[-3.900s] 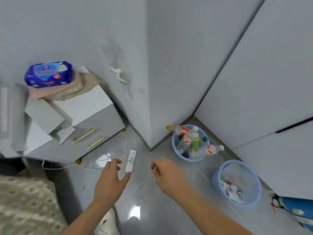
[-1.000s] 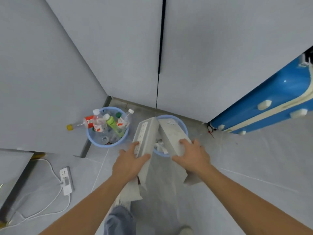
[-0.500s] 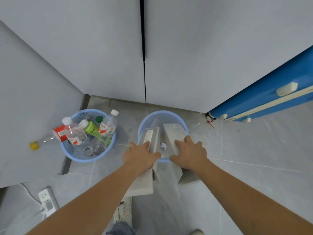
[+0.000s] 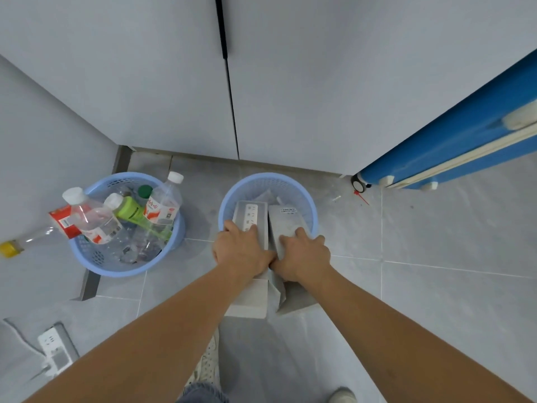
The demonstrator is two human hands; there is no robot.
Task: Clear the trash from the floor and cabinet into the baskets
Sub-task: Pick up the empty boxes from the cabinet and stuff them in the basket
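Tiled floor (image 4: pixel 436 301): bottle-filled basket (image 4: pixel 96 257) beside boxes' basket (image 4: pixel 308 199).

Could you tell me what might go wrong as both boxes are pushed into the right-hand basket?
The left box and right box jut past the near rim of the light basket, so pressure from the left hand and right hand could tip it. They may also spring back out.
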